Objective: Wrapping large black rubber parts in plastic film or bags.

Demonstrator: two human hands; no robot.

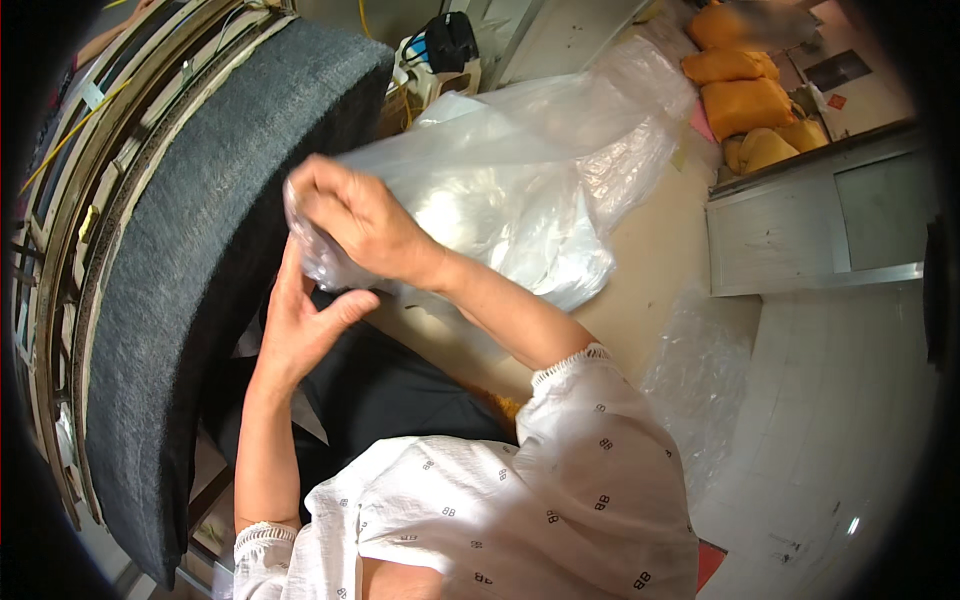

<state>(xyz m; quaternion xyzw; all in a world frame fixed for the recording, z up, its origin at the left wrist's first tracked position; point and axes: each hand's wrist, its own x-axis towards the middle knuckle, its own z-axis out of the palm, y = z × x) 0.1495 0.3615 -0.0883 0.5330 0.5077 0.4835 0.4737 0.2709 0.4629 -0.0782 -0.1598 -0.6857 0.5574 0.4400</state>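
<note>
My right hand is closed around the gathered end of a large clear plastic sheet, fingers curled over it at chest height. The sheet trails away to the far right over the floor, creased and shiny. Just below, my left hand has its thumb stretched out to the side. Its fingers point up against the bunched plastic, and their tips are partly hidden behind it. Whether the sheet is a bag or a flat film, I cannot tell.
A machine-like frame padded with dark grey cloth curves along the left. Several orange bundles lie at the far right, beyond a metal panel. More clear plastic lies on the floor at right. A black bag sits at the back.
</note>
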